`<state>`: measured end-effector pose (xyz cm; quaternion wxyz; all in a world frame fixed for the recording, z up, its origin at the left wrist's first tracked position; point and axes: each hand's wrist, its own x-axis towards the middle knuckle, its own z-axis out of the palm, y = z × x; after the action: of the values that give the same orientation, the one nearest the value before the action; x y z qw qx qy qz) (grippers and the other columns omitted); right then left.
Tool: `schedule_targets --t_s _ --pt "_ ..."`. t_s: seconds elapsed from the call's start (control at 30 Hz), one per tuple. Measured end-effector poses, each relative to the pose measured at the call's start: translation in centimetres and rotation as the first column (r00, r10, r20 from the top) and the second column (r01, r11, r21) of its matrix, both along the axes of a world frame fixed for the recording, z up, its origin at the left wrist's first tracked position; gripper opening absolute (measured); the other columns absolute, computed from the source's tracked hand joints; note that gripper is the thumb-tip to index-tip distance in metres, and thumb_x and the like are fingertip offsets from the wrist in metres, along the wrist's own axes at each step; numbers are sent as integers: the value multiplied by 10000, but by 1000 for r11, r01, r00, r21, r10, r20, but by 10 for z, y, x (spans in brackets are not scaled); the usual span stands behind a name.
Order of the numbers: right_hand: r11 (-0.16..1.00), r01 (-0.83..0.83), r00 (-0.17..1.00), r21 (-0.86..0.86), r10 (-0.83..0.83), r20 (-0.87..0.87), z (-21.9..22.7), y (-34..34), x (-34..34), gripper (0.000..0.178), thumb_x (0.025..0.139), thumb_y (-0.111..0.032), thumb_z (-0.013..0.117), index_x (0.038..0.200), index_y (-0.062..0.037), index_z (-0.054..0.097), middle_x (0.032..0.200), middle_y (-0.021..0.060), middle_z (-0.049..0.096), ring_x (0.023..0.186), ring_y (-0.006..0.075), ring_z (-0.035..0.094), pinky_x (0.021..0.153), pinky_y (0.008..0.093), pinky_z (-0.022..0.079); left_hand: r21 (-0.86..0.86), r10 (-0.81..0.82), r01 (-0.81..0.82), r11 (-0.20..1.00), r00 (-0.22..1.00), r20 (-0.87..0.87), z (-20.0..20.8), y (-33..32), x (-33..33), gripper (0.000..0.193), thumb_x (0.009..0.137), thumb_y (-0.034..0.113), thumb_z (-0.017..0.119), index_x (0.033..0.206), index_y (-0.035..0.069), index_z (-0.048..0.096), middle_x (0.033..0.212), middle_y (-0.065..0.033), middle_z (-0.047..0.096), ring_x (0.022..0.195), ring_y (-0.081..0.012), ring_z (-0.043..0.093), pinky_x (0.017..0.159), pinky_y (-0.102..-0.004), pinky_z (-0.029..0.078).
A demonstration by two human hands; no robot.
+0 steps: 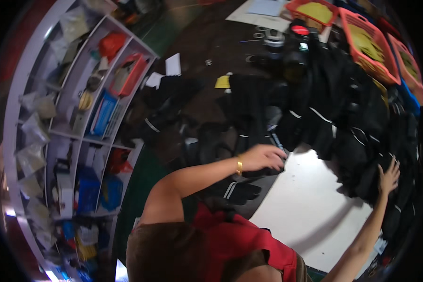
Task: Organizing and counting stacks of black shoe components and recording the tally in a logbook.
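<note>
Loosely bent fingers show on my left hand (pixel 264 158), which hovers over or touches dark cloth beside the white board; nothing shows in it. A gold-coloured band circles that wrist. My right hand (pixel 389 177) has its fingers spread on a pile of black cloth pieces (pixel 355 145) at the right. Many of these pieces have thin white stripes, and some look glove-like. One black piece with two white stripes (pixel 238 192) lies near my left forearm. Between my hands is the white board (pixel 310 202), with dark cloth heaped along its far and right edges.
Orange baskets (pixel 369 44) holding yellow-green pieces stand at the far right. A black device with a red top (pixel 299 31) is at the back. A yellow slip (pixel 223 82) and white papers (pixel 173 64) lie on the dark table. Shelves (pixel 82 136) with bins and bags line the left.
</note>
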<state>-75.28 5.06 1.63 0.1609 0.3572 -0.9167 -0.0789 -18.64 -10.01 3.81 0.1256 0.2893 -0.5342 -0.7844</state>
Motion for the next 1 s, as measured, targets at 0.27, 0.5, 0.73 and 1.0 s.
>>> schedule_targets --t_s 0.27,0.5,0.73,1.0 --pt "965 -116 967 -235 164 195 24 -36 8 607 907 -433 540 1430 -190 352 1429 112 411 1334 293 357 1074 441 282 -814 857 368 449 81 509 -8 -108 343 657 687 338 781 1233 76 528 1222 -100 581 1167 -272 524 944 -425 427" --pt "763 20 440 -647 574 691 48 -2 328 356 946 -102 514 1287 0 505 1268 126 554 1163 191 523 982 302 393 -472 524 252 845 -216 824 -40 -126 476 1264 522 422 864 1464 47 108 1448 -180 297 1374 -324 243 1127 -498 150" --pt "878 -268 -235 -396 339 911 53 -33 547 336 880 -81 600 1201 15 570 1032 116 672 970 174 634 848 294 489 -508 492 3 861 240 837 5 -150 464 990 607 274 814 1393 10 272 1221 -170 512 1156 -288 503 979 -383 397" --pt "927 39 -919 -374 181 351 73 -67 634 698 943 -475 471 1450 -46 257 1369 146 464 1212 263 502 992 373 414 134 319 -380 915 887 335 212 -96 312 273 854 269 622 944 14 650 900 -63 676 799 -126 646 716 -262 527"
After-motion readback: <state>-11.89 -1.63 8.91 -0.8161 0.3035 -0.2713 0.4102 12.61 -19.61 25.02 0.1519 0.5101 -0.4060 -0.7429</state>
